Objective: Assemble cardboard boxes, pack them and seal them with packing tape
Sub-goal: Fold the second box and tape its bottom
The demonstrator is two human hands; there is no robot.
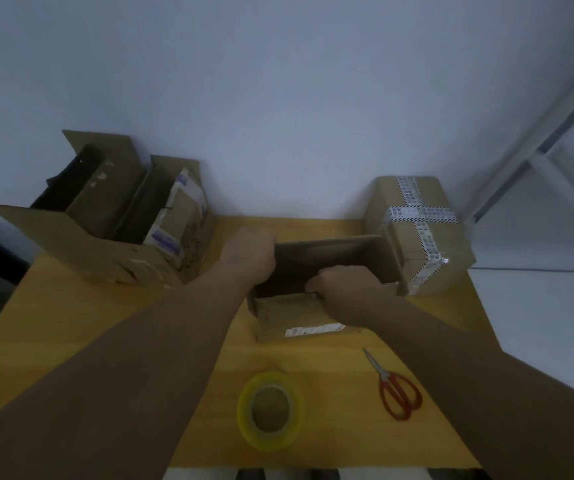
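While both hands (249, 258) (344, 289) grip the box (330, 259), its white label (314, 330) is illegible.

A yellow tabletop (105, 323) stands against a pale wall (278, 98). Red-handled scissors (384, 376) lie on it. A white metal frame (505, 185) rises at right.

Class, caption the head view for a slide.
Left hand and right hand hold an open cardboard box; tape roll and scissors lie nearby.
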